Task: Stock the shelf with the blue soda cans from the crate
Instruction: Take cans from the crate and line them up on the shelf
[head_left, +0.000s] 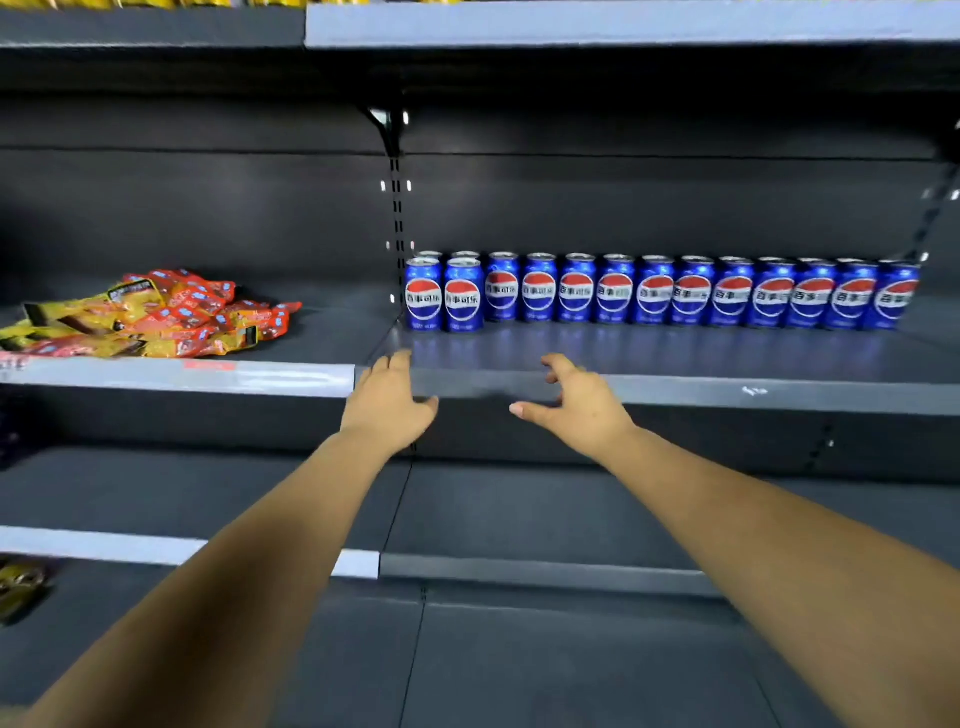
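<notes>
Dark grey metal shelf (675, 364), fifteen blue soda cans (654, 293) visible
Left hand (389, 400) and right hand (576, 405) both empty, fingers loosely spread

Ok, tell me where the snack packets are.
Head view: the snack packets lie heaped on the left shelf bay, left of the blue cans.

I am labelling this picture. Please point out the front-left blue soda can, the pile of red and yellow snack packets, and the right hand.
Front-left blue soda can (424, 301): head view, its round logo.
Pile of red and yellow snack packets (156, 317): head view, pile's middle.
Right hand (576, 405): head view, its back.
</notes>
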